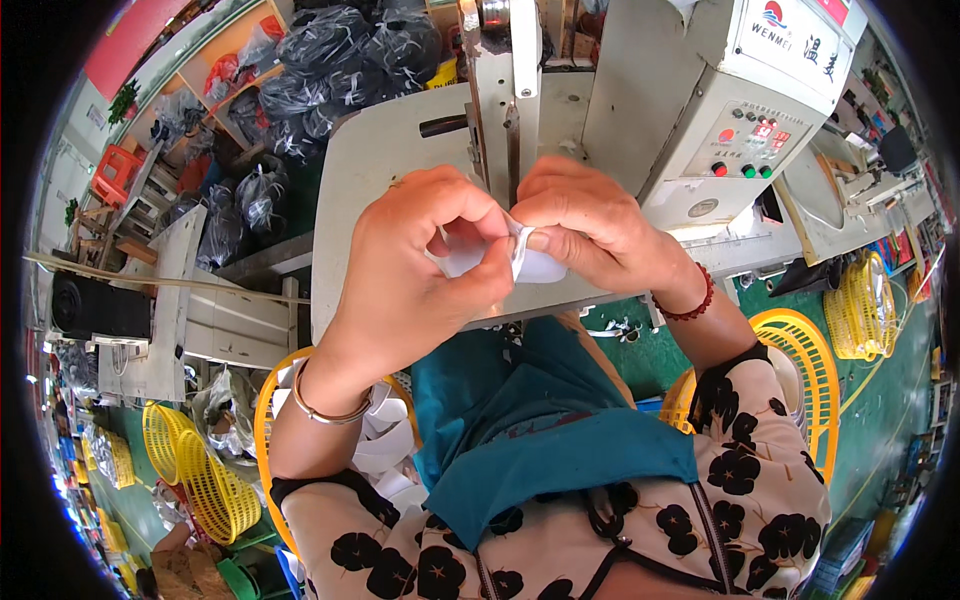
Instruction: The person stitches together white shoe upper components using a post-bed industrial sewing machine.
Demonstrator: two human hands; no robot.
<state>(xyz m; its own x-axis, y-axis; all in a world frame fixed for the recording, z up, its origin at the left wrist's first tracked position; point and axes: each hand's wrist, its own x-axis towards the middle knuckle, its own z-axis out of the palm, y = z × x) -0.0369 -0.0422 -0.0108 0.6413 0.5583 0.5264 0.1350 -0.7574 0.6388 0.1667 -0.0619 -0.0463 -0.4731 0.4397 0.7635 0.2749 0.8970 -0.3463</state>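
A small white piece of curved sheet material [541,268] is held up between my hands, in front of a machine's upright post. My left hand [425,240] pinches its folded near edge between thumb and fingertips. From the other side, my right hand [590,222] presses the same edge with its thumb, the fingers curled behind. Part of the piece is hidden by my fingers, and its exact kind cannot be made out. Beyond my hands stands the post [497,120], fixed to a pale machine table [350,215].
A control box [735,150] with red and green buttons stands at the right. Yellow baskets flank my lap; the left basket [262,420] holds white pieces. Black plastic bags [330,60] are piled at the back left. A teal apron [560,450] covers my lap.
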